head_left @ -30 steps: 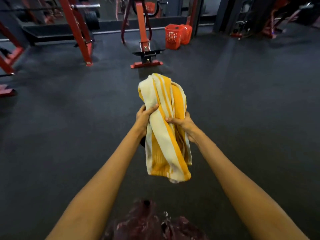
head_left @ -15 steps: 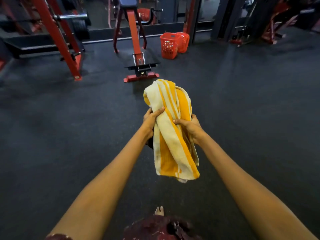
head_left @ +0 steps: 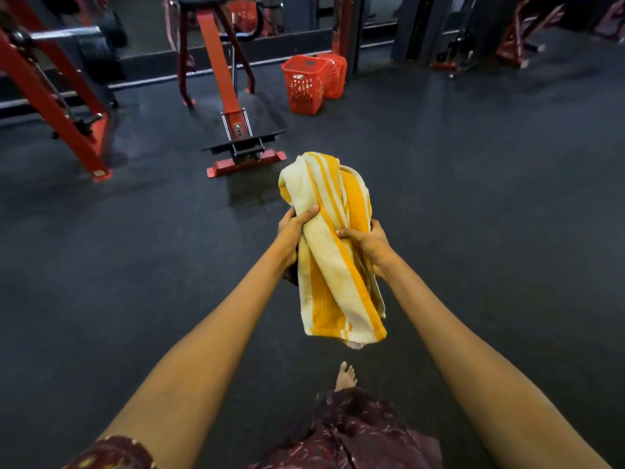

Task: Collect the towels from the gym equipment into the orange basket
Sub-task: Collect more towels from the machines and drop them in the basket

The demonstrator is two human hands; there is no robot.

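A bunched yellow and cream striped towel [head_left: 333,252] hangs in front of me at arm's length. My left hand [head_left: 293,231] grips its left side with the thumb over the cloth. My right hand [head_left: 367,243] grips its right side. Something dark shows under my left hand, too hidden to name. The orange basket [head_left: 302,85] stands on the floor ahead, to the right of a machine, with pale cloth visible through its mesh. A second orange basket [head_left: 334,76] leans right behind it.
A red machine with a black footplate [head_left: 236,137] stands ahead and to the left. A red rack with a barbell [head_left: 57,106] fills the far left. Dark machines [head_left: 449,38] line the back right. Dark rubber floor [head_left: 473,198] stretches between me and the baskets. My bare foot [head_left: 345,375] steps forward.
I have walked forward: the baskets and the red machine have come closer and lower in view. Both hands keep the same hold on the towel. My foot has come into view.
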